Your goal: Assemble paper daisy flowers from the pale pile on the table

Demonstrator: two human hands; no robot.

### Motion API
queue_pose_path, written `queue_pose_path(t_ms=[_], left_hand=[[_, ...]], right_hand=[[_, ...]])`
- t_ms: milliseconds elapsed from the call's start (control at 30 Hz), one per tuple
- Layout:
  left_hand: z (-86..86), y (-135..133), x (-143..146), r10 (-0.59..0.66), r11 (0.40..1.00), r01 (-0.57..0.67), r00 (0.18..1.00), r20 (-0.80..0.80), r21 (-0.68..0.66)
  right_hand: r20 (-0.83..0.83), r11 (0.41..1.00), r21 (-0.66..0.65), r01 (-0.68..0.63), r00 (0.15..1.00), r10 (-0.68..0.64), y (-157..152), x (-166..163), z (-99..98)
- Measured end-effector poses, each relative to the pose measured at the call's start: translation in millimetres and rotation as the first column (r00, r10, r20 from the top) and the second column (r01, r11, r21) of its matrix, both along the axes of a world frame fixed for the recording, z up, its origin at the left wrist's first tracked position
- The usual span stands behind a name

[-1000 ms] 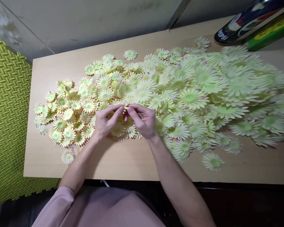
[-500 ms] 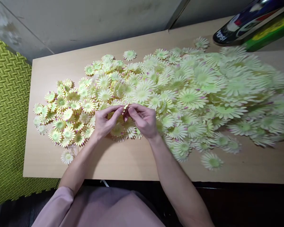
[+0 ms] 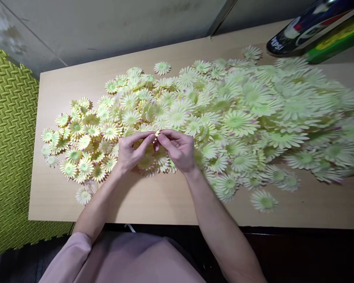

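Between my fingertips is a small pale yellow artificial flower piece (image 3: pixel 157 133), seen edge-on and mostly covered by the fingers. My left hand (image 3: pixel 135 148) pinches it from the left with thumb and forefinger. From the other side my right hand (image 3: pixel 178 149) pinches it too, and the two hands' tips nearly meet. Both hands are held over a wide heap of artificial daisy flower heads (image 3: pixel 237 122), pale yellow-green with pinkish petal tips. Smaller flower heads (image 3: pixel 84 166) lie to the left of my left hand.
The heap covers much of a light wooden table (image 3: pixel 159 200). A Pepsi bottle (image 3: pixel 295 37) and a green box (image 3: pixel 336 37) lie at the back right. A grey wall (image 3: pixel 120 23) stands behind, and a green textured foam mat (image 3: pixel 11 149) is at the left.
My fingertips have drawn slightly closer together around the flower piece, and less of it shows. The heap and my arms look nearly unchanged.
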State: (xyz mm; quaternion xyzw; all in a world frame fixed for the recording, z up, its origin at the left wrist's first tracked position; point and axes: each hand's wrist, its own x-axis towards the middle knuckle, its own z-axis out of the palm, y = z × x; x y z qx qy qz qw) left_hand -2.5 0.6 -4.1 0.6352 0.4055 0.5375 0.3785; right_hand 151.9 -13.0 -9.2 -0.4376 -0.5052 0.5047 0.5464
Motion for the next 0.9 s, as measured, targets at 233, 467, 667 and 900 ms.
queue_pose_path(t_ms=[233, 467, 667, 900], left_hand=[[-0.5, 1.2, -1.2, 0.005, 1.0, -0.004, 1.0, -0.017, 0.025], [-2.7, 0.4, -1.6, -0.031, 0.999, 0.03, 0.999, -0.013, -0.021], [-4.3, 0.6, -2.4, -0.046, 0.995, 0.047, 0.999, 0.014, -0.086], [0.2, 1.0, -2.7, -0.041, 0.986, 0.051, 0.997, 0.069, -0.156]], right_hand=[[-0.017, 1.0, -0.016, 0.0, 1.0, 0.0, 0.2, -0.3, -1.7], [-0.043, 1.0, 0.005, 0.006, 0.999, -0.006, 0.2, 0.1, -5.1], [0.0, 0.999, -0.001, 0.034, 0.999, -0.034, -0.7, -0.3, -4.6], [0.017, 0.998, 0.032, 0.046, 0.999, -0.047, -0.7, -1.2, -7.9]])
